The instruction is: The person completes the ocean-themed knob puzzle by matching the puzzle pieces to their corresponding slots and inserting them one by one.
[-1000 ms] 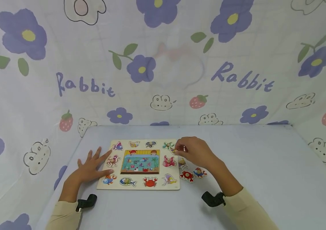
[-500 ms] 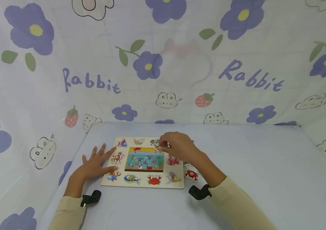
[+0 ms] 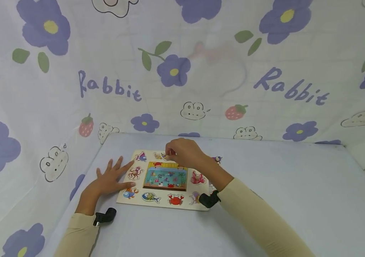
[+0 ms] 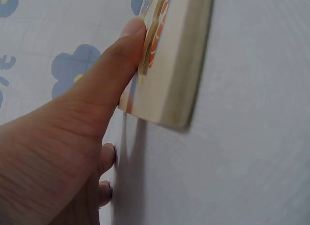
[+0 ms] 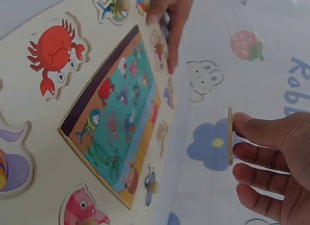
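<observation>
A wooden peg puzzle board [image 3: 164,198] with sea-animal pictures lies flat on the table. My left hand [image 3: 109,179] rests on its left edge with fingers spread; in the left wrist view the thumb [image 4: 114,55] lies along the board's edge. My right hand [image 3: 185,153] is over the upper row, near the yellowish recess. Between thumb and fingertips it pinches a thin puzzle piece [image 5: 230,136], seen edge-on in the right wrist view and apart from the board there. Its picture is mostly hidden.
A knobbed fish piece [image 5: 116,9] sits in the lower row beside the red crab [image 5: 54,48]. One loose blue piece [image 3: 217,159] lies beyond the board's right side; my right arm covers other loose pieces. A printed cloth [image 3: 156,107] hangs behind the table.
My right hand has moved left along the upper row, from the green corner picture to the yellowish one, still pinching the piece. The left hand stays on the board. The head view has shifted slightly.
</observation>
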Demonstrator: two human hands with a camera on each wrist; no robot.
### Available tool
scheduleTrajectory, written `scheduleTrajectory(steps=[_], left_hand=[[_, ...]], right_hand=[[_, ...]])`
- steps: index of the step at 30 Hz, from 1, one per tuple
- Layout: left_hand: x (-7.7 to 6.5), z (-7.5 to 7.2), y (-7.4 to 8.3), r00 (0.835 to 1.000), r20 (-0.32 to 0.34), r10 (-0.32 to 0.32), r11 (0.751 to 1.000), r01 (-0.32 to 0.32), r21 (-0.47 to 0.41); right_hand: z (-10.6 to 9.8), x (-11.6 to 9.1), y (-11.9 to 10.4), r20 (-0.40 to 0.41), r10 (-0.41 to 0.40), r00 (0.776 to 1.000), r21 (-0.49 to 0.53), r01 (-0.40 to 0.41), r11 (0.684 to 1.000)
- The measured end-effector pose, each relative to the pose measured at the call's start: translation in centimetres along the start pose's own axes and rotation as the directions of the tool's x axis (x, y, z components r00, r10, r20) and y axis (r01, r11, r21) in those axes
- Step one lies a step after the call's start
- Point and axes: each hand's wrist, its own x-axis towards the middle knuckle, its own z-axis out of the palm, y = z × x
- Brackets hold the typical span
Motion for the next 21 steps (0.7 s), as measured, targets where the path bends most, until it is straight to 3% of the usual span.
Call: scheduleTrajectory(steps=[21], left_hand=[[0.4, 0.0, -0.4, 1.000, -0.001, -0.010, 1.000, 0.010, 0.013]], right_hand=[[4.2, 4.9, 0.7, 0.050, 0.025, 0.998, -0.002, -0.025, 1.000]])
